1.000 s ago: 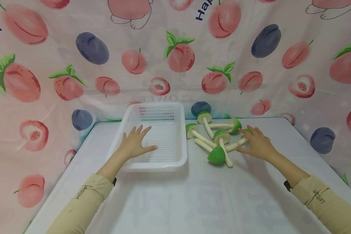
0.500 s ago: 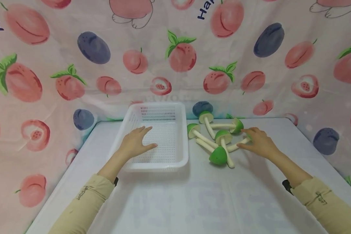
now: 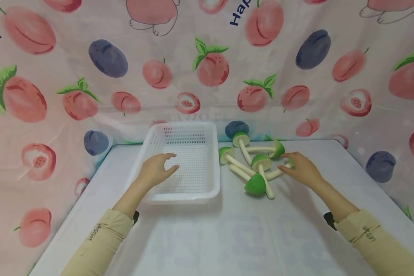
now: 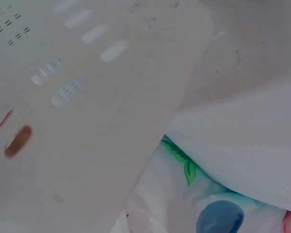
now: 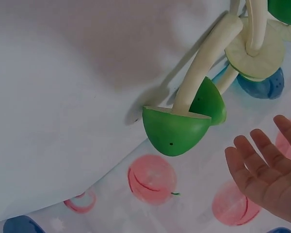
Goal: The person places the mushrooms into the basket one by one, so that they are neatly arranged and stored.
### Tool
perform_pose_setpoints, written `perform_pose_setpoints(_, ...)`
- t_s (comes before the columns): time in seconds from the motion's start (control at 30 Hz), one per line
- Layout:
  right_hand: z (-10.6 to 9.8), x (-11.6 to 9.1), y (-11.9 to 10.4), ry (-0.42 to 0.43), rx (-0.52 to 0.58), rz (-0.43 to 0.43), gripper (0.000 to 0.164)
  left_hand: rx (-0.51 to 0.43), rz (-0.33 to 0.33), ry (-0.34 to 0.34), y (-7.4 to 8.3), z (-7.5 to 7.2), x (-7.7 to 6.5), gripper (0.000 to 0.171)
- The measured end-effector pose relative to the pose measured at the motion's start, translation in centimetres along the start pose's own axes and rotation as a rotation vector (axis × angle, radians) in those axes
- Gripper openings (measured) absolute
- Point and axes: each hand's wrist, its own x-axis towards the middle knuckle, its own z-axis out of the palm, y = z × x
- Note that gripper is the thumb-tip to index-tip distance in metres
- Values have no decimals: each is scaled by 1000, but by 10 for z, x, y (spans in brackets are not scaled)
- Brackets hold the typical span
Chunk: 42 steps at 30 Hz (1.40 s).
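Note:
Above the left part of a white plastic basket (image 3: 215, 180) hovers my left hand (image 3: 152, 171), thumb and fingers bent a little apart with nothing between them. The left wrist view holds only the slotted basket wall (image 4: 121, 111) and cloth, no hand. Several toy mushrooms with green caps (image 3: 255, 184) and cream stems lie in a loose pile right of the basket. At the pile's right side is my right hand (image 3: 303, 168), overlapping one mushroom (image 3: 277, 173) in the head view. In the right wrist view, that hand (image 5: 269, 177) is apart from the nearest mushroom (image 5: 177, 131), its fingers holding nothing.
A white cloth covers the table (image 3: 241, 237). Behind it and along both sides hangs a pink curtain (image 3: 207, 103) printed with peaches and plums. The basket stands near the table's back edge, close to the curtain.
Both hands' fingers have drawn in from a wide spread to a looser bend. The right hand has shifted slightly left. Basket and mushrooms have stayed in place.

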Motion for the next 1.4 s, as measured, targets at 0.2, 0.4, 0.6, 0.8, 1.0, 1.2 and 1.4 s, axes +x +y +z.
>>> perform_pose_setpoints(0.2, 8, 5, -2, 14, 36, 3, 42, -17, -8, -1, 0, -1, -2, 41)
perform_pose_setpoints(0.4, 15, 10, -5, 9, 52, 4, 39, -3, 5, 47, -1, -2, -3, 36)
perform_pose_setpoints(0.6, 20, 17, -8, 14, 60, -9, 36, -22, 1, 94, -5, -4, -5, 34)
perform_pose_setpoints(0.8, 27, 22, -11, -7, 73, 10, 35, -33, -13, 128, -14, -4, -11, 33)
perform_pose_setpoints(1.0, 36, 23, -12, -2, 90, -7, 34, 20, 6, 228, -25, -2, -19, 36)
perform_pose_setpoints(1.2, 45, 23, -13, -17, 86, 12, 35, 76, -22, 238, -35, -3, -28, 44)
perform_pose_setpoints(1.4, 51, 25, -13, -62, 114, 56, 39, 7, -36, 224, -46, -4, -37, 42)
